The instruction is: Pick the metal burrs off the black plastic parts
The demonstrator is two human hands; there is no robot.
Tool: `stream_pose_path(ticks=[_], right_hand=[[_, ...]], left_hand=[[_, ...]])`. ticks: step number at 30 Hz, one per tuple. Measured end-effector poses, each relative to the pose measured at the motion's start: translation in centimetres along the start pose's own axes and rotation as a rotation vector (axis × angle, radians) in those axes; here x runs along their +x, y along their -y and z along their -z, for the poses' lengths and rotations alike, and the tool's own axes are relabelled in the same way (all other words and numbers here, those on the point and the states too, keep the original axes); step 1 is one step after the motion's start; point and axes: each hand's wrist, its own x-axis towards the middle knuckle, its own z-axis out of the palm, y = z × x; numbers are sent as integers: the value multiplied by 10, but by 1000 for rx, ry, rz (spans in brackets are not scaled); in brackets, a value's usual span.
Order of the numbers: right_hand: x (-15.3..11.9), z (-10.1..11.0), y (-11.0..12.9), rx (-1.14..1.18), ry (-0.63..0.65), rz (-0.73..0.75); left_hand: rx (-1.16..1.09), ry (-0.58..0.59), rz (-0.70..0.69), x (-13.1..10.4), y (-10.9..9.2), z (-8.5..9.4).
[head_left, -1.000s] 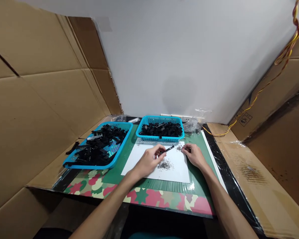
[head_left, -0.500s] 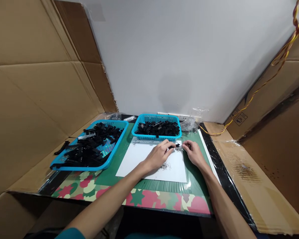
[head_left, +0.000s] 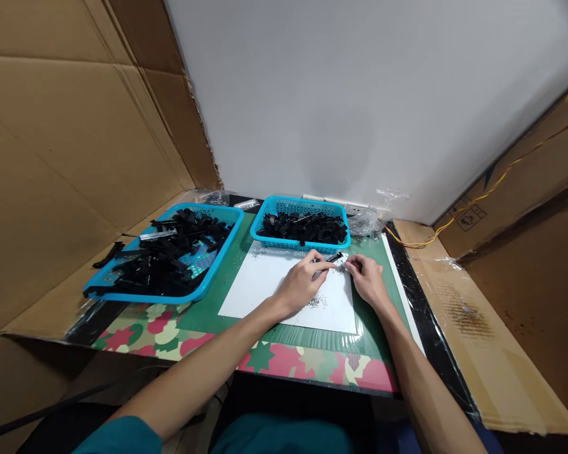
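Over the white sheet (head_left: 250, 290), my left hand (head_left: 299, 285) is closed on a narrow black plastic part (head_left: 334, 257), whose far end sticks out past the fingertips toward the upper right. Close to that end, my right hand (head_left: 369, 281) has thumb and fingers pinched together; whatever is between them is too small to make out. A loose pile of tiny thin metal pieces (head_left: 318, 301) lies on the sheet beside my left wrist. More of these bits (head_left: 340, 268) lie between the two hands.
A blue basket (head_left: 303, 200) full of black parts stands behind the sheet. To the left, a larger blue tray (head_left: 218, 258) holds more black parts and a clear strip (head_left: 158, 234). Crumpled plastic (head_left: 366, 222) lies at the back right. Cardboard walls (head_left: 66, 139) flank the table.
The camera view has tilted downward. In my left hand the black part now points further up and shows more of its length. My right hand stays pinched close by.
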Motion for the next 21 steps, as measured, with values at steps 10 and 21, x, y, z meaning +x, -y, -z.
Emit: stream_pose_path(ticks=[10,21], right_hand=[[-16,-1,28,502,189,35],[-21,-4,40,702,196,7]], left_hand=[[-132,-15,52,2,-6,0],[-219,-7,51,1,-4,-5]])
